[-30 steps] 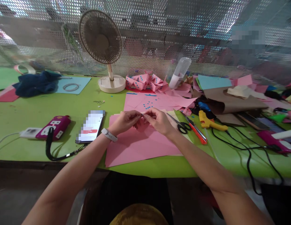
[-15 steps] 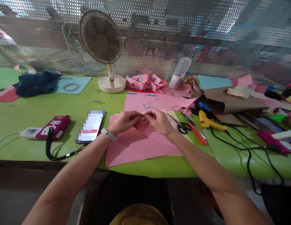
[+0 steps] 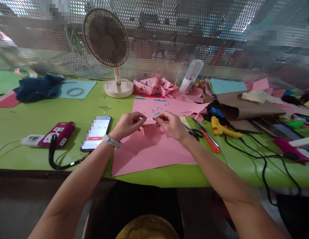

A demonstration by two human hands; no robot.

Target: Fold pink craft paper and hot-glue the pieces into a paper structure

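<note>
My left hand and my right hand are raised a little above the green table, fingertips nearly meeting. Between them they pinch a small folded pink paper piece. Under the hands lies a stack of pink paper sheets near the table's front edge. Another pink sheet with small blue dots lies just behind the hands. My left wrist wears a white band.
A phone and a magenta device with a black strap lie left. Scissors, an orange cutter and a yellow glue gun lie right, cables beyond. A fan, folded dotted pink paper pieces and a bottle stand behind.
Both hands have lifted slightly and moved away from me, raising the small pink piece off the sheets. The hands are a little further apart.
</note>
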